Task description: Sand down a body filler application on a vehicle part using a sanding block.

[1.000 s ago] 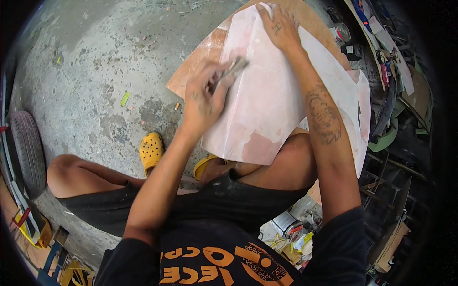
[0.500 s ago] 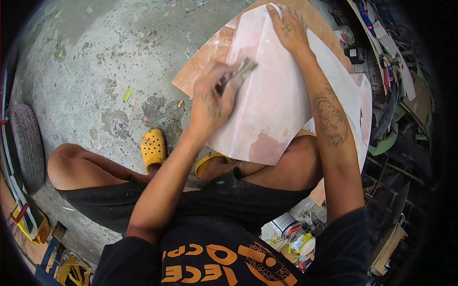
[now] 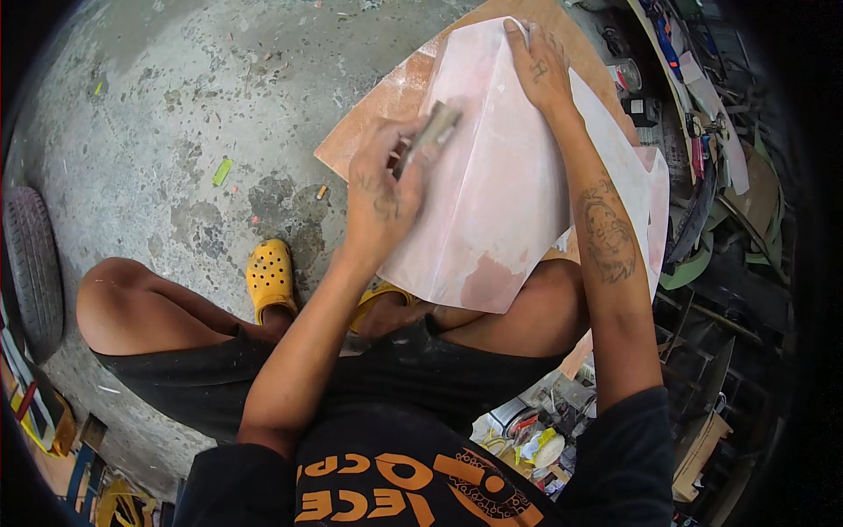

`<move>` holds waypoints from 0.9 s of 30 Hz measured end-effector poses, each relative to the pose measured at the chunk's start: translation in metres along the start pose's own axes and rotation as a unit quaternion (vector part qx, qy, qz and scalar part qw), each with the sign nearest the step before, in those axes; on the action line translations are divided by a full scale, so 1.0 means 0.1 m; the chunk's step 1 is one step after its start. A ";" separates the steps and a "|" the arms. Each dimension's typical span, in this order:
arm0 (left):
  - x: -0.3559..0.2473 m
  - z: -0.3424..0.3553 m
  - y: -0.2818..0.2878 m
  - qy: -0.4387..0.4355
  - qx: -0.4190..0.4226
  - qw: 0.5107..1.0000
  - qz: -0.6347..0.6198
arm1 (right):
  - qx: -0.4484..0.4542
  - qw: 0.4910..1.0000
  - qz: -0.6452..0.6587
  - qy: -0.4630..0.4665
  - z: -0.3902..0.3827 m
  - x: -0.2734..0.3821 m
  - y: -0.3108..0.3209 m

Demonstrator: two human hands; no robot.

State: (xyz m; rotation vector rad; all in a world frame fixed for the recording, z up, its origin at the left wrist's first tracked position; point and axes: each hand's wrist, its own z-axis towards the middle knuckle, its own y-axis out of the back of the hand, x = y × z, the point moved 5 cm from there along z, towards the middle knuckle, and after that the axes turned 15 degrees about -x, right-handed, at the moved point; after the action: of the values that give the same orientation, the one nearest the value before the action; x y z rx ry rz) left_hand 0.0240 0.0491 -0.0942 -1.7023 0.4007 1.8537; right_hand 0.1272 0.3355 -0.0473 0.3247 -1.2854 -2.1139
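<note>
A curved panel (image 3: 505, 193) with a patchy white and pinkish coat lies tilted over my right thigh, a raised crease along its length. In my left hand (image 3: 382, 180) is a small greyish-tan sanding block (image 3: 435, 136), gripped between thumb and fingers over the panel's left face, beside the crease. Whether the block touches the surface is hard to tell. My right hand (image 3: 542, 68) grips the far right edge of the panel, thumb on top and fingers over the side.
Under the panel is a brown board (image 3: 373, 110), with a second white piece (image 3: 610, 145) to the right. A tyre (image 3: 33, 272) stands at far left. Cans and scraps (image 3: 536, 439) lie by my right hip. A cluttered rack (image 3: 729, 237) runs along the right.
My left hand has moved the sanding block left, from the crease onto the panel's left face. My right hand keeps its hold on the far edge. The whole view has shifted slightly.
</note>
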 end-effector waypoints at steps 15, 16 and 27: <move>-0.01 0.43 -0.33 -0.118 0.069 0.990 -0.033 | -0.036 0.998 0.025 0.034 -0.03 0.07 -0.10; 0.00 0.33 -0.31 -0.114 0.075 0.990 -0.045 | -0.071 0.996 0.008 0.048 -0.02 0.01 -0.07; 0.12 0.72 -0.28 0.047 -0.007 0.993 -0.111 | -0.014 1.000 0.009 0.016 0.01 -0.09 -0.07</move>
State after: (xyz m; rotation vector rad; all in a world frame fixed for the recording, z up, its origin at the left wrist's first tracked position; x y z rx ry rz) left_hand -0.0171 0.1157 -0.0915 -1.7706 0.2240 1.6250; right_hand 0.1304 0.3441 -0.0537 0.3324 -1.2347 -2.1025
